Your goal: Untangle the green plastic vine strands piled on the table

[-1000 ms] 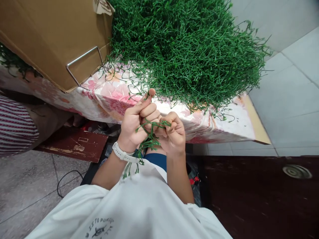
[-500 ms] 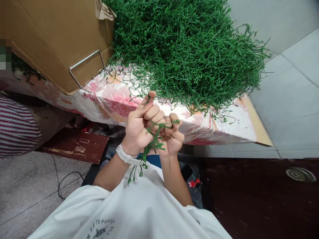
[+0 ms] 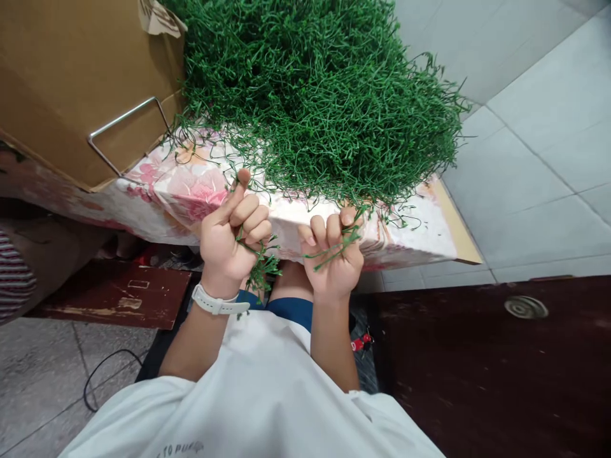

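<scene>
My left hand (image 3: 233, 235) is curled around a small bunch of green plastic stems (image 3: 261, 270), whose forked tips hang below the fingers toward the wrist. A few thin green stems (image 3: 338, 247) are pinched between thumb and fingers of my right hand (image 3: 333, 254), lying across the palm. Both hands are apart, palms toward me, just in front of the table's near edge. Behind them a large heap of the same green stems (image 3: 324, 108) lies on a flower-printed tablecloth (image 3: 195, 184).
A cardboard box (image 3: 86, 83) stands at the left on the table, with a bent metal wire frame (image 3: 125, 117) against it. Tiled wall (image 3: 534, 159) borders the right side. A person's striped sleeve (image 3: 14, 277) shows at far left. A dark red board (image 3: 114, 296) lies below the table.
My hands were together with stems stretched between them; now they have separated, left hand to the left, each keeping some stems. The view has shifted to the right.
</scene>
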{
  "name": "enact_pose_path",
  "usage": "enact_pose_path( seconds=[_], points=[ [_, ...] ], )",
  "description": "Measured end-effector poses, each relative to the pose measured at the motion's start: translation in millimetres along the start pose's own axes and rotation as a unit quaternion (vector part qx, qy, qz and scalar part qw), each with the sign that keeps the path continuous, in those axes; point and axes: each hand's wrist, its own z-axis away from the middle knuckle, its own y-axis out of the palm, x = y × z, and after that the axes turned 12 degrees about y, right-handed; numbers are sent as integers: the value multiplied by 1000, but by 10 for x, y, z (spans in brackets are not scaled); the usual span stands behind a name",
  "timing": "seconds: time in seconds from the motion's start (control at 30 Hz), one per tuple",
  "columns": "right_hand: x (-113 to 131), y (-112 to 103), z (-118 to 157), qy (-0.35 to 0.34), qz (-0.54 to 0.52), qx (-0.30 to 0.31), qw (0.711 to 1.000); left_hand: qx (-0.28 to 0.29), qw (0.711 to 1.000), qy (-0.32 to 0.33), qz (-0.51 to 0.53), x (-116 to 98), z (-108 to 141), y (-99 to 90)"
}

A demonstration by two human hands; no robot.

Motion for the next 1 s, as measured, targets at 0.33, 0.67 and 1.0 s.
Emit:
enact_pose_path(
  seconds=[0.33,0.67,1.0],
  points=[
    [140,-7,-198,51,-66,0,997,-5,1000,9,15,-137,43,-23],
    [312,-207,-794,-66,83,11,994,35,999,9,12,-188,63,-64],
    [164,-222,-718,-97,281,-3,955,145,890,160,-401,174,-210,15]
  ],
)
